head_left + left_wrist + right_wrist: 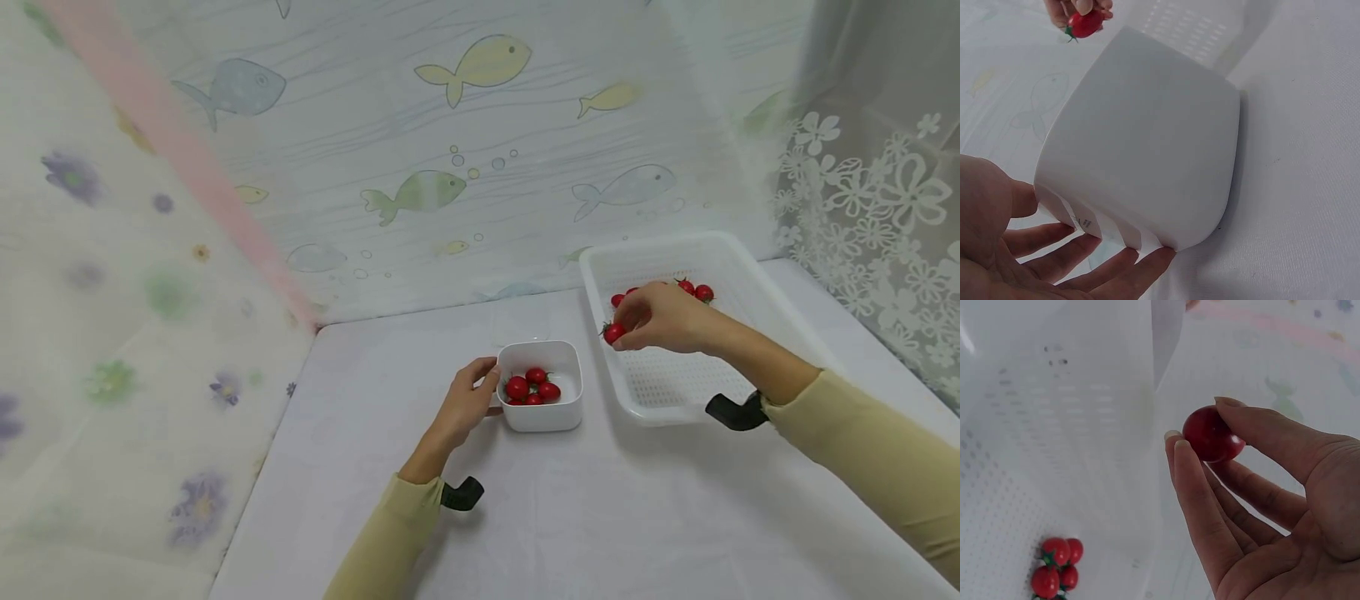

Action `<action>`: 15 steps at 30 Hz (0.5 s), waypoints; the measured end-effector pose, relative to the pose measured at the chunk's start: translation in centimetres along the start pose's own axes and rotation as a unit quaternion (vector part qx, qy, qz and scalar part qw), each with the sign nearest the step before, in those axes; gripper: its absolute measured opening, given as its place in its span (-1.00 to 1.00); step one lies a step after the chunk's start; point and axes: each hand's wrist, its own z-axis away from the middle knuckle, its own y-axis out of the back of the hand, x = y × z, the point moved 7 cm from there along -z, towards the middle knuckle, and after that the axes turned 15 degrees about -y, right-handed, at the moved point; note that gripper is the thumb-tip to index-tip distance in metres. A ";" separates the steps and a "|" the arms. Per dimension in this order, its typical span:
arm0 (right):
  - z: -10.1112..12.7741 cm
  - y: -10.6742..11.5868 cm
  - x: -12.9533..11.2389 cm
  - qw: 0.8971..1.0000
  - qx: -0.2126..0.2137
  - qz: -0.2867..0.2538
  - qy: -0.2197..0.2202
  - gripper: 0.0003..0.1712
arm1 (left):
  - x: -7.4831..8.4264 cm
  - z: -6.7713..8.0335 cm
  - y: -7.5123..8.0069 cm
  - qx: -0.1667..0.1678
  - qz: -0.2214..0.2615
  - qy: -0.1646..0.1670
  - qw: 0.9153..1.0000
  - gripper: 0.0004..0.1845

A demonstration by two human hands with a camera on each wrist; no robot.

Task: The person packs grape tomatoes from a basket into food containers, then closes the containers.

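1. Tomato point(614, 333): found raised beside the left rim of the white tray point(660, 414), on the side nearer the white box point(543, 418). Its green stem end is turned outward in the head view.
2. Right hand point(667, 321): the tomato is pinched between thumb and fingertips, away from the palm. The hold is judged adequate; light pressure is advised, as the skin looks smooth and glossy and could slip or be bruised.
3. Left hand point(468, 404): the white box is gripped at its left side, fingers spread along the outer wall, thumb at the rim. Whether the thumb is hooked inside cannot be told. This steadying is considered sound, provided that the wall is not squeezed or tilted.
4. Carry: the step in hand is judged to be a single-fruit carry between tray and box. Both rims should be cleared with the tomato well above them.
5. Release: the box tomatoes point(517, 387) are gathered toward the near side. The bare part of the floor is recommended for placing, with the fingers lowered inside before being parted, so that no fruit is dropped or struck.
6. Stock: further tray tomatoes point(703, 293) are noted toward the tray's far end.
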 end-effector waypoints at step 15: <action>-0.9 -5.3 -2.7 0.999 -0.026 -0.008 0.046 -0.78 | 0.0 0.0 0.1 0.001 -0.001 0.004 1.000 -0.51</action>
